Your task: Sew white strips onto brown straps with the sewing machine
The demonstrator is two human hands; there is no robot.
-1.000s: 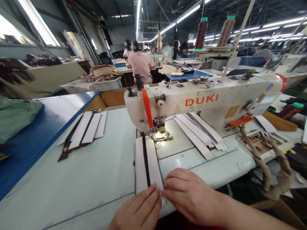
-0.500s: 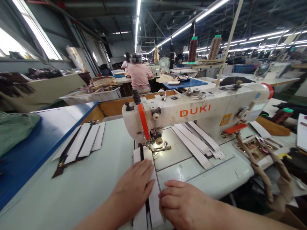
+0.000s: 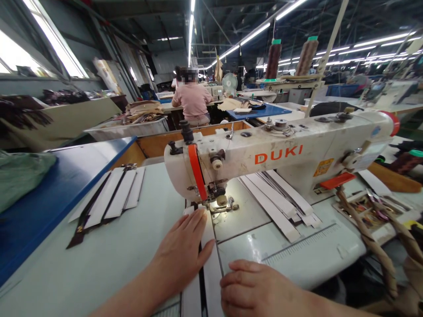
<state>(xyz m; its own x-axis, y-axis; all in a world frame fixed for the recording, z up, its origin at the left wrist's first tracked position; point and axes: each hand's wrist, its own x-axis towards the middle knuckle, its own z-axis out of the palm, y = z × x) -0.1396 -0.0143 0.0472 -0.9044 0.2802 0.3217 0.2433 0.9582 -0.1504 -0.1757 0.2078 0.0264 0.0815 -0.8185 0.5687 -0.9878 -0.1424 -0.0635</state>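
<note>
A white strip (image 3: 211, 264) with a dark band along its left side lies lengthwise under the needle area of the sewing machine (image 3: 238, 154). My left hand (image 3: 185, 246) rests flat on it just before the presser foot, fingers stretched forward and thumb out to the side. Lower down, my right hand (image 3: 251, 286) is closed at the strip's right edge, with its fingers curled and the fingertips hidden. Another white strip (image 3: 191, 299) runs alongside on the left, partly covered by my left hand and wrist.
Strips with dark backing (image 3: 112, 193) lie at left, and more white strips (image 3: 274, 198) sit under the machine arm. A tray of small tools (image 3: 366, 211) stands at right. Brown thread cones (image 3: 273, 59) rise behind. A person in a pink top (image 3: 193, 101) sits ahead.
My left hand has slid forward, closer to the presser foot. My right hand sits slightly lower in the picture. The camera view has shifted a little.
</note>
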